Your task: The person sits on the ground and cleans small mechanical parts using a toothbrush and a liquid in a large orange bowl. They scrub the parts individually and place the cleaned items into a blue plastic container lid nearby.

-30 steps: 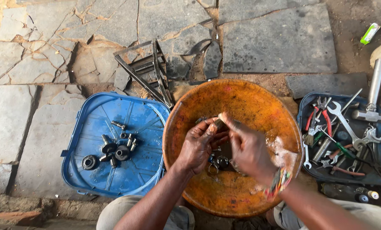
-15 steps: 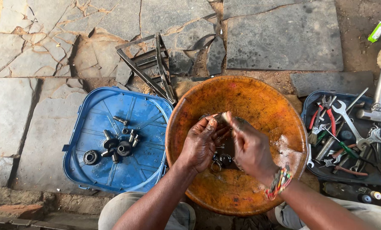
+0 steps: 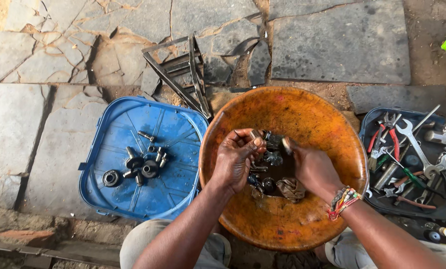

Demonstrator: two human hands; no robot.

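- Cracked stone paving [image 3: 332, 45] lies under everything; I take the orange basin [image 3: 302, 229] as my landmark.
- Over its middle, my left hand [image 3: 235, 159] pinches a small metal part [image 3: 256, 135], fingers closed on it.
- My right hand [image 3: 310, 167] curls shut around another small piece [image 3: 286, 145] beside it.
- Dark parts [image 3: 269, 185] and a rag [image 3: 291, 189] sit in the basin's bottom.
- Left of the basin, a blue lid [image 3: 118, 194] holds parts that look already cleaned [image 3: 138, 167]; right of it, a tool tray [image 3: 370, 130].
- I judge this the rubbing-clean step; next calls for a steady pinch and a careful carry leftward.
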